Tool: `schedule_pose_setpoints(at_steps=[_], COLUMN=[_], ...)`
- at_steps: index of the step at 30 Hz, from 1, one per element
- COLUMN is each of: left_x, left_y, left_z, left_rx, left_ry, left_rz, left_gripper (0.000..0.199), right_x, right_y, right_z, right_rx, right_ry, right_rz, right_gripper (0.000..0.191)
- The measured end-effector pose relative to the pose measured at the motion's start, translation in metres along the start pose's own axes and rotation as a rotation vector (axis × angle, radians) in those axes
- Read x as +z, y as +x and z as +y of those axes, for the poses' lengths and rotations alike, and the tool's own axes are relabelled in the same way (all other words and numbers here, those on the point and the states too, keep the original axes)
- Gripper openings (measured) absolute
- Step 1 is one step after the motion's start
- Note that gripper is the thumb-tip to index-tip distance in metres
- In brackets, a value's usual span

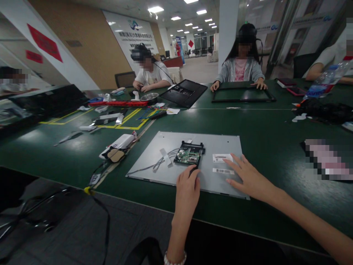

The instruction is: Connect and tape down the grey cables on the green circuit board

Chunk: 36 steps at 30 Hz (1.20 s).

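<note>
A green circuit board (188,156) in a black rectangular frame (193,145) sits on a flat silver metal panel (151,147), just beyond my left hand (188,187). Its fingers half-curl at the frame's near edge; whether they grip, I cannot tell. My right hand (246,177) spreads wide over the panel's right side.

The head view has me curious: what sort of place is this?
Probably an office space used as an electronics workroom: a circuit board sits on a flat metal panel, several people share the long green table, and a large lettered sign covers the wall.
</note>
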<state>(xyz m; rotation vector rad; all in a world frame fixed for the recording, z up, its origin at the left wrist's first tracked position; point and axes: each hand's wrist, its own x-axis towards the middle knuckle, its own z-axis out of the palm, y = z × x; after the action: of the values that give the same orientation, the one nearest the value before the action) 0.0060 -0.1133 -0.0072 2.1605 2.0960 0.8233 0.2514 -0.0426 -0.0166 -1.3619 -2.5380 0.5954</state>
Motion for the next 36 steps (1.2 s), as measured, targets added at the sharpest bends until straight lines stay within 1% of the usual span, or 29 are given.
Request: schedule_pose_setpoints(at_steps=[3,9,14,18,22,27,30,33,36], left_x=[-0.003,-0.009,-0.016,-0.021,-0.026,-0.028,-0.024,-0.025,-0.035], left_y=[0.002,0.003,0.003,0.002,-0.001,0.001,0.003,0.003,0.007], left_z=[-0.011,-0.032,-0.047,-0.051,-0.05,-0.055,-0.061,-0.069,-0.079], left_rx=[-0.006,-0.031,-0.056,-0.067,-0.083,-0.022,0.008,0.021,0.039], left_ry=[0.026,0.068,0.084,0.085,0.09,0.086,0.083,0.077,0.04], left_rz=[-0.008,0.043,0.044,0.017,-0.017,-0.044,-0.031,-0.02,-0.044], left_gripper=[0.031,0.032,0.033,0.035,0.036,0.042,0.043,0.043,0.039], right_x=[0.001,0.002,0.0,-0.005,-0.001,0.017,0.028,0.036,0.041], right_y=[0.004,0.013,0.019,0.03,0.051,0.086,0.109,0.126,0.134], right_z=[-0.007,-0.029,-0.036,-0.045,-0.069,-0.1,-0.115,-0.125,-0.127], right_rx=[-0.009,-0.032,-0.111,-0.127,-0.156,-0.245,-0.297,-0.337,-0.34], right_ry=[-0.001,0.012,-0.009,-0.063,-0.092,-0.073,-0.029,-0.017,-0.013], right_rz=[-0.019,-0.049,-0.027,0.007,0.006,0.002,0.032,0.074,0.095], right_gripper=[0.071,0.073,0.069,0.065,0.062,0.062,0.056,0.051,0.051])
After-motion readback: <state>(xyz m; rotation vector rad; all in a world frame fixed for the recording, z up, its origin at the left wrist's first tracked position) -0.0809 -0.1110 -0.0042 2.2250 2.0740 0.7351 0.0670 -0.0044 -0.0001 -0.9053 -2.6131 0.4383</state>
